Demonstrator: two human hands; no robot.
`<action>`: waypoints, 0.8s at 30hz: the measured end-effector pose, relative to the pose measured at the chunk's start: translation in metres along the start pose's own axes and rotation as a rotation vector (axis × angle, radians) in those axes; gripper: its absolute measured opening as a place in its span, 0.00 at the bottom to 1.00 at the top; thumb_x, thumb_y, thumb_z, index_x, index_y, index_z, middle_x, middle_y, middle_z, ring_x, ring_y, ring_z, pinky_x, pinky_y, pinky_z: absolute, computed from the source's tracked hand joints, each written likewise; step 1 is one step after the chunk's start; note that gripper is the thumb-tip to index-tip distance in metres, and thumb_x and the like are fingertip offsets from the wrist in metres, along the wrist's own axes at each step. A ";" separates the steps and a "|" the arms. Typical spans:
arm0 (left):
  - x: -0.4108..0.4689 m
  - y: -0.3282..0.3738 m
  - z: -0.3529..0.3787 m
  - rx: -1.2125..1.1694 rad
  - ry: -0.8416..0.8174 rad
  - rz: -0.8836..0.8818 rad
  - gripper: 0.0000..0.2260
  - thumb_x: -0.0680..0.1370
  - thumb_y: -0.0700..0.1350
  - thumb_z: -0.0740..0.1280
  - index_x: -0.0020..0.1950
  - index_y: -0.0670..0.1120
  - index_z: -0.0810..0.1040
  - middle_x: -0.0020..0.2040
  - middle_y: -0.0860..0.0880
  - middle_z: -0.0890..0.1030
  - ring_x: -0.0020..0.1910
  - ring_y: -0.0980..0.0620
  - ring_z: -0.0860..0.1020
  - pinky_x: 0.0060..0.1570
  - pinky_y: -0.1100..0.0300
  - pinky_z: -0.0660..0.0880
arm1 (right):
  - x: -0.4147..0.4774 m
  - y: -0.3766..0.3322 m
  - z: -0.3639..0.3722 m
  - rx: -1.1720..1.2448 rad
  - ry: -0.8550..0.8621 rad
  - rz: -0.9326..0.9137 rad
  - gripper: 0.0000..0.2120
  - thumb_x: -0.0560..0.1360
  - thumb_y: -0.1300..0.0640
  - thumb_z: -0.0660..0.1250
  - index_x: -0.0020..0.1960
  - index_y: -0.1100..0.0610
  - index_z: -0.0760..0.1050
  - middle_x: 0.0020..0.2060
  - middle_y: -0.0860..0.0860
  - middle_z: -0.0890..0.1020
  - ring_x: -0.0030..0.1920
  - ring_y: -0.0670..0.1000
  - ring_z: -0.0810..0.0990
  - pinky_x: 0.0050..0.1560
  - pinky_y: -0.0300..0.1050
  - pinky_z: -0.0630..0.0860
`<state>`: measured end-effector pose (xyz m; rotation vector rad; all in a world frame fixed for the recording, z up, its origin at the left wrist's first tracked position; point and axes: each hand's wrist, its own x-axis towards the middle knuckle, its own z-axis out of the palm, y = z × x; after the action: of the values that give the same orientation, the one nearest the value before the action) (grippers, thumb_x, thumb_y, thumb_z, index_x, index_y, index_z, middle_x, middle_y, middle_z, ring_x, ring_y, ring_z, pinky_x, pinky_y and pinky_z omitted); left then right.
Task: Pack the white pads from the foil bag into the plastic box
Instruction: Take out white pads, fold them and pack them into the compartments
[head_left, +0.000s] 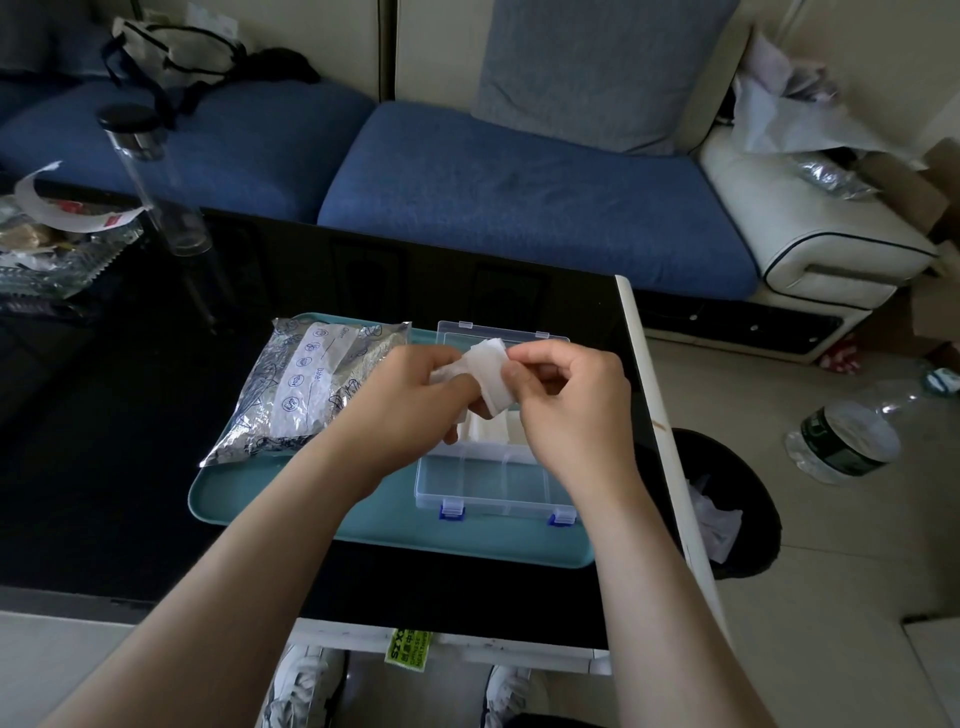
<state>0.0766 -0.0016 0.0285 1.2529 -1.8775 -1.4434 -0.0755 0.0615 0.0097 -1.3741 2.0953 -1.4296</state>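
- While I hold it up over the box, the white pad (491, 375) sags and creases between my two hands, so I judge it to be very light, soft and limp, with no stiffness of its own; its far corner stands up free above my knuckles.
- Being thin cloth or cotton, it probably tears or sheds if I pull hard, so I judge a gentle pinch at opposite edges to be the best hold, keeping it spread flat and not bunched.
- My left hand (415, 402) is closed on the pad's left side, its fingers curled under and hidden, with more crumpled white showing at the thumb; whether that is a second pad I cannot tell.
- My right hand (566, 400) pinches the right edge between thumb and forefinger, the other fingers folded in.
- Directly below lies the plastic box (496, 480), clear, lid thrown open away from me, blue latches on the near wall; a folded white pad already lies in a middle compartment, while the near compartments look bare.
- Just left of the box lies the foil bag (306, 389), crinkled and lying flat, its label facing up; I cannot see its mouth.
- Box and bag both rest on a teal tray (395, 535), which sits on a dark glossy table (130, 467).
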 end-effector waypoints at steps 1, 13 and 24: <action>0.001 0.000 0.000 -0.007 -0.005 -0.001 0.10 0.80 0.44 0.66 0.45 0.43 0.85 0.27 0.54 0.77 0.25 0.58 0.73 0.23 0.70 0.66 | 0.000 0.000 0.000 0.001 -0.002 -0.004 0.07 0.78 0.61 0.76 0.54 0.54 0.88 0.45 0.44 0.87 0.46 0.37 0.83 0.42 0.27 0.77; 0.003 -0.009 0.002 0.049 0.040 0.108 0.08 0.82 0.48 0.70 0.46 0.47 0.84 0.33 0.52 0.81 0.30 0.56 0.79 0.29 0.68 0.72 | 0.001 -0.007 -0.003 0.253 -0.219 0.300 0.15 0.80 0.58 0.72 0.66 0.48 0.81 0.53 0.43 0.87 0.54 0.42 0.85 0.51 0.35 0.80; 0.007 -0.004 0.004 -0.453 -0.102 -0.027 0.17 0.83 0.30 0.54 0.67 0.38 0.75 0.56 0.44 0.87 0.53 0.48 0.87 0.54 0.52 0.84 | 0.005 -0.012 -0.017 0.472 0.124 0.511 0.10 0.75 0.63 0.70 0.47 0.51 0.87 0.35 0.42 0.85 0.36 0.41 0.80 0.34 0.34 0.74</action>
<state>0.0713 -0.0056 0.0223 1.0008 -1.4756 -1.8450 -0.0822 0.0666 0.0294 -0.5382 1.8187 -1.6508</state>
